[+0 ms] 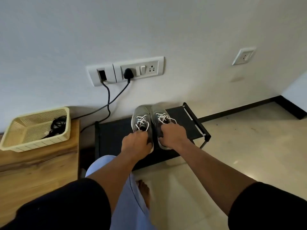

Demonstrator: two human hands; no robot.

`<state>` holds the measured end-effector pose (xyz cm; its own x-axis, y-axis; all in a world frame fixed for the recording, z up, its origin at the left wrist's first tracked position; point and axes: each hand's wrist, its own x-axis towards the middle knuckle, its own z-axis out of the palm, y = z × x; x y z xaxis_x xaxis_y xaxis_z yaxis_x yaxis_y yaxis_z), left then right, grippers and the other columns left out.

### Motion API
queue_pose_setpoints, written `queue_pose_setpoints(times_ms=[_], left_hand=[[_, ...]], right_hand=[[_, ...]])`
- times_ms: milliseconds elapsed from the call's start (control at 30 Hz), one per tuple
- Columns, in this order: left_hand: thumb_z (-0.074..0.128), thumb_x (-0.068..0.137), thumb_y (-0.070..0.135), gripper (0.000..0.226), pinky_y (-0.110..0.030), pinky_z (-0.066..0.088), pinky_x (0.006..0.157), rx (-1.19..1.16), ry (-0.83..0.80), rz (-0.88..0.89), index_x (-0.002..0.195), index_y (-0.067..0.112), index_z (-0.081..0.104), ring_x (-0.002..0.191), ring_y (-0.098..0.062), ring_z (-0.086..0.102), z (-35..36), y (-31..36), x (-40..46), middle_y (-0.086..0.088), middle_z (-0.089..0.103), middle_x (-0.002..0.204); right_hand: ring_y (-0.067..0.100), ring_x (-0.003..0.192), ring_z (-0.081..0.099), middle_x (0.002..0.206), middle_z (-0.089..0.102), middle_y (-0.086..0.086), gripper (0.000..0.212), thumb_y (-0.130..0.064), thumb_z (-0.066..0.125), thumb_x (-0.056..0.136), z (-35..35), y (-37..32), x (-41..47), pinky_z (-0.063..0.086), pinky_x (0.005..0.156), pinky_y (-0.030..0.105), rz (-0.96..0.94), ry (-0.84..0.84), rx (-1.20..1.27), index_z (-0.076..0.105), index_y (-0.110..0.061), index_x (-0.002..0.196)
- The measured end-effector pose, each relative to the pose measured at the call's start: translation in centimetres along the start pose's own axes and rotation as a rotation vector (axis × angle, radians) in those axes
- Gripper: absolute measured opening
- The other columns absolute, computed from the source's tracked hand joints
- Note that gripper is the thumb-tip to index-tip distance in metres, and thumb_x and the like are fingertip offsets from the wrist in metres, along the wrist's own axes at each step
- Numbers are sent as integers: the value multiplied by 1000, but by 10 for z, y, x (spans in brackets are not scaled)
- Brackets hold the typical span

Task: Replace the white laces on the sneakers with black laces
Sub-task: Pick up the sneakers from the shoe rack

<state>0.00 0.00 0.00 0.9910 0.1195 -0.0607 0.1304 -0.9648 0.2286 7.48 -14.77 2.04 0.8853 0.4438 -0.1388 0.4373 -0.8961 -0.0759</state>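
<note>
Two grey sneakers with white laces stand side by side on a low black rack (186, 128), toes toward the wall. My left hand (136, 143) grips the heel end of the left sneaker (140, 116). My right hand (172, 135) grips the heel end of the right sneaker (160, 113). The white laces (141, 120) are threaded and hang loose at their ends. A bundle of black laces (57, 124) lies in a cream plastic basket (21, 143) at the left.
The basket sits on a wooden table (38, 170) left of the rack. Two black cables (108, 100) run from a wall socket panel (126, 70) down behind the rack. Tiled floor (249, 146) spreads to the right. My knee and bare foot (144, 191) are below.
</note>
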Motion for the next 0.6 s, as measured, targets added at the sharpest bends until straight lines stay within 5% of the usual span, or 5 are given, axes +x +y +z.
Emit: queue_pose_setpoints(times_ms=[233, 433, 600], left_hand=[[70, 91, 29, 17, -40, 60, 82, -228, -133, -106, 107, 23, 71, 91, -27, 70, 22, -6, 10, -2, 71, 99], [71, 94, 20, 17, -37, 59, 87, -315, -69, -70, 110, 22, 75, 94, -22, 69, 37, -18, 13, -2, 72, 103], [76, 90, 22, 5, -29, 52, 73, -314, 1, -76, 95, 21, 77, 84, -23, 67, 21, -14, 9, -2, 70, 89]], right_hand=[[33, 100, 69, 107, 68, 8, 25, -26, 71, 88, 27, 14, 8, 56, 82, 42, 45, -102, 45, 67, -20, 113], [34, 94, 71, 100, 70, 9, 21, -20, 72, 89, 33, 11, 9, 61, 83, 47, 32, -38, 100, 70, -16, 109], [36, 95, 71, 100, 70, 11, 18, -16, 72, 87, 18, 5, -2, 61, 79, 45, 22, 10, 118, 71, -13, 105]])
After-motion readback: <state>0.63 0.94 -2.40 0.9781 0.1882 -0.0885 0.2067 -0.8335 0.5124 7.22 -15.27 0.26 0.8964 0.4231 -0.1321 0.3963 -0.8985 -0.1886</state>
